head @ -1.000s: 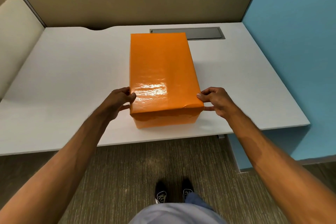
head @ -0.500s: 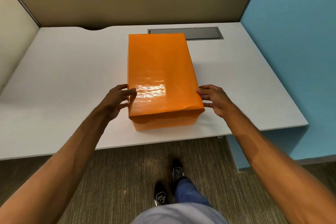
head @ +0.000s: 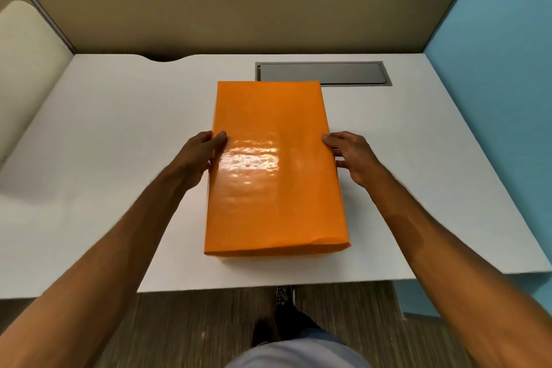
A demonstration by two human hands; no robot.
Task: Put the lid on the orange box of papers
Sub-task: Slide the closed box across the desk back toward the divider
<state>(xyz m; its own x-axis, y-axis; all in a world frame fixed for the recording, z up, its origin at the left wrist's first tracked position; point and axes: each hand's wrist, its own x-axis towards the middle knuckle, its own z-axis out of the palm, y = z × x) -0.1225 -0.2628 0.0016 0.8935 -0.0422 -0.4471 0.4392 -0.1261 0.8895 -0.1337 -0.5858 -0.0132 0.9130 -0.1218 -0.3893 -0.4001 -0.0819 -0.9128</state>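
A glossy orange lid (head: 274,170) covers the orange box, which stands lengthwise on the white desk (head: 104,158). The lid hides the box body and the papers; only a thin strip shows under its near edge. My left hand (head: 198,158) presses against the lid's left long edge, thumb on top. My right hand (head: 352,155) rests on the right long edge, thumb tip on the top surface and fingers down the side.
A grey cable hatch (head: 324,73) is set into the desk behind the box. A beige partition (head: 227,12) with a number plate closes the back, a blue wall (head: 501,69) the right. The desk's front edge lies near my legs.
Both hands slid along the lid's sides from its near corners toward the middle. I stepped closer, so the view now looks more steeply down on the lid.
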